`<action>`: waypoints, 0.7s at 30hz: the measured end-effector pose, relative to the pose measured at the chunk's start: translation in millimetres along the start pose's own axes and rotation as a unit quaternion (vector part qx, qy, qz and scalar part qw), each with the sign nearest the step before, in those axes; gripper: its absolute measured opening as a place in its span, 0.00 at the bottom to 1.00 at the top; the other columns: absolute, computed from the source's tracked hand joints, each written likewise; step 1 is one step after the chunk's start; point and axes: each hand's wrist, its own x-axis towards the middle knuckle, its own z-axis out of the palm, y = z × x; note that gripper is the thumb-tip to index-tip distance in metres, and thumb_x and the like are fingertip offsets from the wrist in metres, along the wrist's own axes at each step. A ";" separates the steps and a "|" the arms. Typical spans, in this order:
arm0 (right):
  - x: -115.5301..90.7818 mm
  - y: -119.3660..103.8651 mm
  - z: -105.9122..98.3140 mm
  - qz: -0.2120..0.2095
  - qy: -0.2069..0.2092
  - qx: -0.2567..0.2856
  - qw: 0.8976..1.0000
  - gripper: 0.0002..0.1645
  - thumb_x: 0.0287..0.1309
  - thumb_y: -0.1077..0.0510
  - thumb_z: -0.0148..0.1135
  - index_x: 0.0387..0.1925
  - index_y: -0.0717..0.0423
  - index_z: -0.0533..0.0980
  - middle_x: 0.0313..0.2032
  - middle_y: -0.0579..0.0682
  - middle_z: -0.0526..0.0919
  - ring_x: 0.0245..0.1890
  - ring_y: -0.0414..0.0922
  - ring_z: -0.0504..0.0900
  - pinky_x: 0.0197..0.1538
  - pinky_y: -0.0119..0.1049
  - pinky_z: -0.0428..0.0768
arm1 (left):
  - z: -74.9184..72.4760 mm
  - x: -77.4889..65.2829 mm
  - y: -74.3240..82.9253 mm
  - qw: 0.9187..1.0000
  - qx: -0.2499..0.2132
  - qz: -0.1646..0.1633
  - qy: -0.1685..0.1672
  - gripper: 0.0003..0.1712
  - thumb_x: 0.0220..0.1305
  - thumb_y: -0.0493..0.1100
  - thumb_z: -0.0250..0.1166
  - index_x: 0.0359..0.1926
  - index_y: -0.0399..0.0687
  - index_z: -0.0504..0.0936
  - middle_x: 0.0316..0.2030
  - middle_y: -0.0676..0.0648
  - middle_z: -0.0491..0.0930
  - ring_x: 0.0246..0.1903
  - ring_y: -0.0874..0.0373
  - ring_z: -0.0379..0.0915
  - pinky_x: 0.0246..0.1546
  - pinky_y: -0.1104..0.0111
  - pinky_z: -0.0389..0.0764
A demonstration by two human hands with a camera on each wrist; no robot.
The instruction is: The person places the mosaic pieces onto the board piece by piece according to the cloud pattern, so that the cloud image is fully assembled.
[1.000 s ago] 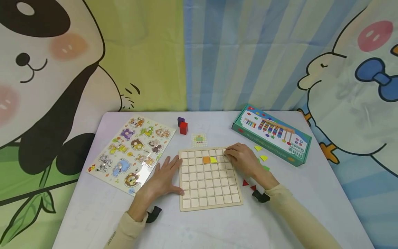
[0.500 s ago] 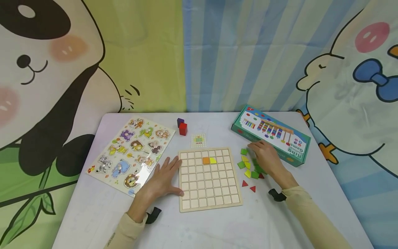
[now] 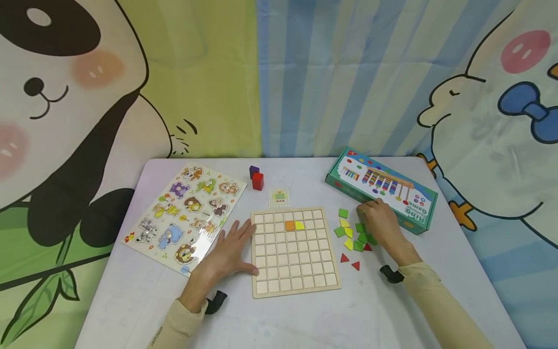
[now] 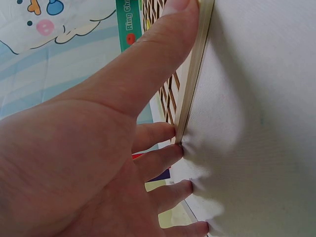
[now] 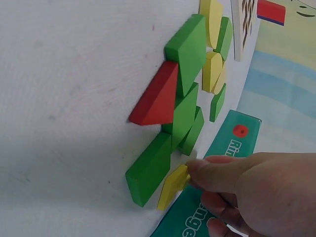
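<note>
My left hand (image 3: pixel 226 252) lies spread at the left edge of a wooden grid board (image 3: pixel 296 292), thumb and fingertips against its rim. An orange square (image 3: pixel 289 225) and a yellow piece (image 3: pixel 300 225) sit side by side in the board's second row. Beyond the board's right side, my right hand (image 3: pixel 383 225) is over loose pieces, its thumb and curled fingers pinching the edge of a yellow piece (image 5: pixel 173 186). Close by lie green squares (image 5: pixel 150 168) and a red triangle (image 5: pixel 157 96). In the head view the hand hides the pinched piece.
A green game box (image 3: pixel 379 189) stands just behind my right hand. A small pattern card (image 3: pixel 279 197) lies behind the board, with a red block (image 3: pixel 257 181) and a purple block (image 3: pixel 254 170) near it. An animal puzzle board (image 3: pixel 183 218) is at the left.
My right hand has left the board's upper right corner and moved right to the loose pieces, uncovering several green and yellow ones. The left hand stays in place.
</note>
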 end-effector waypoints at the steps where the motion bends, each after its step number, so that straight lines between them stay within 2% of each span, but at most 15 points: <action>1: 0.0 0.3 -0.5 0.000 0.004 0.004 1.000 0.15 0.57 0.70 0.69 0.48 0.64 0.85 0.45 0.62 0.88 0.47 0.59 0.81 0.53 0.55 0.80 | 0.1 0.1 -0.1 1.000 -0.001 0.001 0.001 0.73 0.38 0.60 0.83 0.80 0.45 0.52 0.81 0.42 0.45 0.80 0.35 0.34 0.74 0.32 0.39; 6: -2.4 1.7 0.4 0.006 0.018 0.024 1.000 0.11 0.58 0.68 0.70 0.44 0.62 0.87 0.43 0.59 0.89 0.45 0.58 0.81 0.51 0.54 0.81 | -0.3 0.1 -0.9 1.000 -0.001 0.002 0.001 0.73 0.38 0.60 0.83 0.80 0.45 0.53 0.81 0.41 0.45 0.80 0.35 0.34 0.74 0.31 0.39; 10: -4.8 1.5 1.6 0.017 0.023 0.037 0.999 0.12 0.58 0.67 0.70 0.44 0.61 0.87 0.43 0.58 0.90 0.45 0.57 0.82 0.51 0.54 0.81 | 0.0 0.4 -1.3 1.000 -0.002 0.002 0.002 0.73 0.38 0.60 0.83 0.80 0.45 0.53 0.81 0.40 0.46 0.80 0.34 0.35 0.74 0.31 0.40; 15: -7.0 2.4 2.8 0.030 0.030 0.037 0.998 0.12 0.58 0.67 0.70 0.45 0.62 0.86 0.41 0.57 0.91 0.41 0.55 0.82 0.46 0.52 0.82 | -0.5 -0.1 -0.4 1.000 -0.003 0.002 0.000 0.73 0.38 0.60 0.83 0.80 0.45 0.53 0.81 0.40 0.46 0.80 0.34 0.35 0.74 0.31 0.40; 21: -8.3 5.1 3.4 0.023 0.037 0.036 0.998 0.08 0.58 0.63 0.72 0.40 0.61 0.87 0.38 0.56 0.91 0.40 0.54 0.81 0.45 0.52 0.81 | -1.5 -0.7 0.1 1.000 -0.002 0.004 0.000 0.72 0.38 0.60 0.83 0.80 0.45 0.53 0.81 0.40 0.46 0.80 0.34 0.35 0.74 0.30 0.40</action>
